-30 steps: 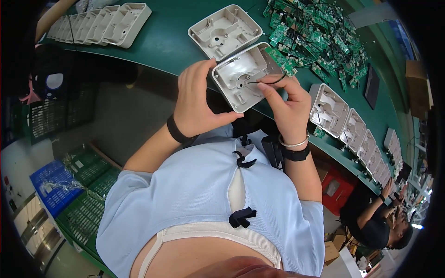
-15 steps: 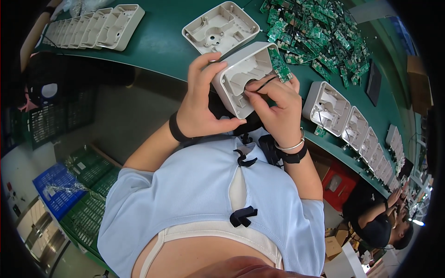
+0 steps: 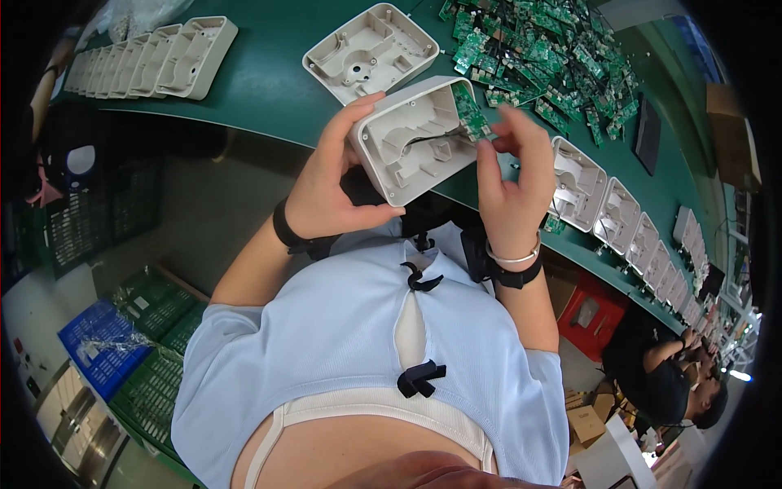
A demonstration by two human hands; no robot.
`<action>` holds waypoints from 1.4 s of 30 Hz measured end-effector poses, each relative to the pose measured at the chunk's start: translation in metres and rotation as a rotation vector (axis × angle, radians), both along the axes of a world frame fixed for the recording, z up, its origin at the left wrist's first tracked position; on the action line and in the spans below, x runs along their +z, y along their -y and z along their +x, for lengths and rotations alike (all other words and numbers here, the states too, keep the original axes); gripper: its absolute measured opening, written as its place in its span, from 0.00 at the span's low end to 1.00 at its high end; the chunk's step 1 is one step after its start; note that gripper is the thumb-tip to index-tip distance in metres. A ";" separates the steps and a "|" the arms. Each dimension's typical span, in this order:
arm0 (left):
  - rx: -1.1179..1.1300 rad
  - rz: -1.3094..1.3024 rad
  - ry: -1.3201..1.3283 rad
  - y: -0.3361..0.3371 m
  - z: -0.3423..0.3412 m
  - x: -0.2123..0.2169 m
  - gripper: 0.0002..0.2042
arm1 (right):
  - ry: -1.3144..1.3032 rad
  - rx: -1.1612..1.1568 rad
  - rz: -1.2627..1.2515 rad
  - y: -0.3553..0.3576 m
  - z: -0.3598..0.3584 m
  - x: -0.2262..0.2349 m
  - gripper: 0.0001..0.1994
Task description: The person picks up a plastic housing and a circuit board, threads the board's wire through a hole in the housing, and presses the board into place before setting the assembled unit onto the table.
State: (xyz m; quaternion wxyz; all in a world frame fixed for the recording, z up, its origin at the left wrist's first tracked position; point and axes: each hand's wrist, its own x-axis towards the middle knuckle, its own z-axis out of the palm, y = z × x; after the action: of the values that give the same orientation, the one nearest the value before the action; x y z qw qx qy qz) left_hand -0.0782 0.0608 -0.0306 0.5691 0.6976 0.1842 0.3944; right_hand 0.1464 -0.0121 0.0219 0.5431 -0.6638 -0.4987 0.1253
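Observation:
A light grey plastic housing (image 3: 432,167) is tilted in front of me, its hollow side facing up. My left hand (image 3: 330,175) grips it by its left side, fingers behind the far edge and thumb along the near corner. A green circuit board (image 3: 470,114) leans at the housing's right inner wall and sticks out over the rim. From the board a black cable (image 3: 432,137) runs across the inside of the housing. Beside the board's lower end is my right hand (image 3: 517,175), thumb and forefinger apart; whether the thumb touches the board I cannot tell.
Another open housing (image 3: 371,53) lies on the green table (image 3: 269,57). A heap of circuit boards (image 3: 554,65) spreads at the far right. Rows of housings stand at the left (image 3: 195,57) and right (image 3: 578,183). A co-worker (image 3: 672,375) sits at the lower right.
My right hand has drawn back out of the housing to the right, and its fingers have come off the black cable, which now lies inside. The housing has shifted slightly left in my left hand.

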 end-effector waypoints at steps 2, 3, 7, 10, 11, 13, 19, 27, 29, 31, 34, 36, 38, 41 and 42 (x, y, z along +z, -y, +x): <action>-0.010 -0.011 -0.001 -0.002 -0.002 0.001 0.58 | 0.212 0.127 0.026 -0.003 0.010 -0.002 0.14; -0.022 -0.028 -0.006 -0.002 -0.004 0.002 0.58 | 0.318 0.191 0.039 -0.003 0.015 -0.002 0.15; -0.059 -0.086 -0.020 -0.003 -0.007 0.006 0.58 | 0.521 0.352 0.236 -0.001 0.028 0.015 0.15; -0.095 -0.140 -0.026 -0.002 -0.009 0.014 0.58 | 0.598 0.518 0.134 0.013 0.035 0.031 0.15; -0.090 -0.043 -0.104 -0.002 -0.010 0.019 0.58 | 0.637 0.598 0.081 0.018 0.036 0.035 0.15; -0.079 0.154 -0.259 -0.003 -0.013 0.025 0.58 | 0.594 0.651 0.010 0.025 0.034 0.041 0.15; -0.116 0.037 -0.088 0.000 0.001 0.015 0.58 | 0.474 0.811 -0.148 0.035 0.028 0.036 0.13; -0.124 -0.184 -0.068 0.005 0.005 0.016 0.58 | 0.410 0.732 -0.071 0.044 0.019 0.015 0.10; -0.126 -0.193 -0.051 0.006 0.005 0.015 0.58 | 0.360 0.727 -0.068 0.043 0.019 0.010 0.10; -0.133 -0.191 -0.039 0.005 0.005 0.012 0.57 | 0.264 0.717 -0.056 0.042 0.018 0.004 0.09; -0.155 -0.190 0.002 0.002 0.006 0.009 0.57 | 0.118 0.621 -0.107 0.041 0.012 -0.007 0.10; -0.142 -0.167 -0.029 0.001 0.003 0.009 0.57 | 0.066 0.550 -0.138 0.040 0.012 -0.004 0.10; -0.157 -0.150 -0.025 0.001 0.004 0.007 0.57 | 0.011 0.527 -0.116 0.036 0.007 0.000 0.11; -0.200 -0.257 -0.038 -0.001 0.004 0.003 0.58 | 0.169 0.516 -0.084 0.037 0.011 0.003 0.12; -0.220 -0.249 -0.022 -0.003 0.008 0.005 0.58 | 0.338 0.533 -0.070 0.039 0.015 0.002 0.12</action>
State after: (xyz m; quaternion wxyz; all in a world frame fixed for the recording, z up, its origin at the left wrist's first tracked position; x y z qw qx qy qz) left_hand -0.0706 0.0642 -0.0260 0.6889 0.6418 0.1605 0.2963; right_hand 0.1610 -0.0510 0.0237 0.3773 -0.5394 -0.7338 0.1683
